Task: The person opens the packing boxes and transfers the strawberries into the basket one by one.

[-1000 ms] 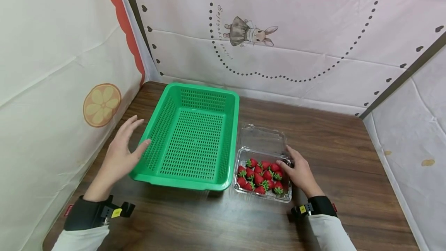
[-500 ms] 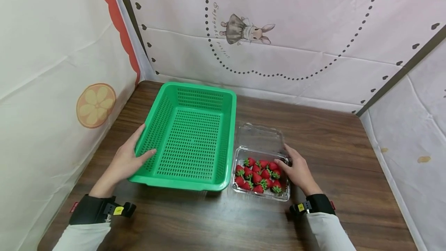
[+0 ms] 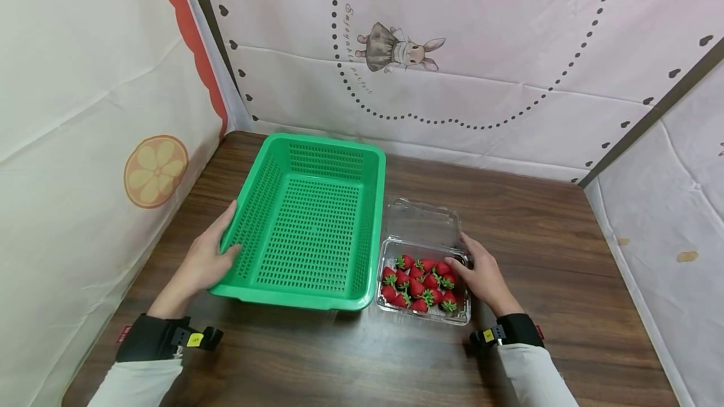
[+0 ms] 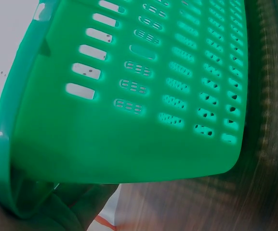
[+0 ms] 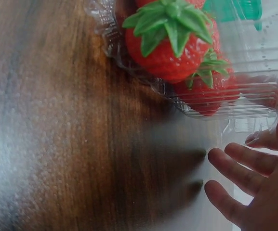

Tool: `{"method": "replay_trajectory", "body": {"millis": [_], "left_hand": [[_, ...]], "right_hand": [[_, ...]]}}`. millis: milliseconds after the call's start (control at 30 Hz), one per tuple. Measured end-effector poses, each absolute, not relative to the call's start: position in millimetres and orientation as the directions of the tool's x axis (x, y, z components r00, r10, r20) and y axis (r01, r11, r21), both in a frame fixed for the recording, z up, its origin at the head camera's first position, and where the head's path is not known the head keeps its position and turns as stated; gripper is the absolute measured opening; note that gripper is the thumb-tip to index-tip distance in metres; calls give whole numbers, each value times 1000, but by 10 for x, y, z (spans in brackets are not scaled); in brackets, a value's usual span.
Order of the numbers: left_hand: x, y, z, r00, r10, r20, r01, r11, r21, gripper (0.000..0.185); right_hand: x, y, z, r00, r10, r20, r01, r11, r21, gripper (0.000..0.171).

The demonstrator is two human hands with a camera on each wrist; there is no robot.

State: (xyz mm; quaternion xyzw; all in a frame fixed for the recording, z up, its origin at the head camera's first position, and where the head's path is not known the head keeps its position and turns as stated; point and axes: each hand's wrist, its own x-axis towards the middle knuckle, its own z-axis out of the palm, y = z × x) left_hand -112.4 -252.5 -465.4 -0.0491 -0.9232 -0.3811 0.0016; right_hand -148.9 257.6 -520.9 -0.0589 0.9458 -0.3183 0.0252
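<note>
My left hand grips the left rim of a green plastic basket, thumb inside and fingers along the outside. In the left wrist view the slotted basket wall fills most of the picture, hiding part of that hand. To the basket's right lies a clear plastic clamshell container, its lid folded back. Several red strawberries with green leaves sit in it. My right hand holds the container's right side, thumb over the rim. Its other fingers spread outside, low over the table.
The dark wooden table carries the basket and container side by side. White printed cloth hangs along the back, and more cloth walls stand at the left and right.
My left hand came in from the air beside the basket and took hold of its left rim, the thumb closing inward. The basket shifted very slightly right. My right hand stayed at the container.
</note>
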Motion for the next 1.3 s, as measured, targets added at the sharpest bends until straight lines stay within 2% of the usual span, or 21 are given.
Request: {"method": "replay_trajectory", "body": {"millis": [667,900,1033,1133,1200,1300], "left_hand": [[-1126,-2423,-4661,-994,94,52,102,667,738,84],[-1129,-2410,-4662,-996,89,12,66,635,770,84],[-1130,-2422,-4658,-996,82,-31,26,620,784,85],[-1129,-2440,-4657,-996,74,-59,-2,607,795,86],[-1129,-2446,-4660,-995,72,-69,-12,598,801,86],[-1139,-2442,-4672,-994,74,-78,-19,591,807,87]], "right_hand": [[-1489,2581,-5169,-989,-145,-37,-92,786,-612,76],[-1492,2617,-5060,-982,-182,-57,-103,758,-644,79],[-1681,2763,-5374,-974,-203,103,-224,765,-604,74],[-1780,2768,-5566,-938,-233,258,-340,766,-546,68],[-1718,2639,-5444,-906,-267,329,-411,739,-534,58],[-1493,2352,-5041,-875,-317,366,-477,699,-533,38]]}}
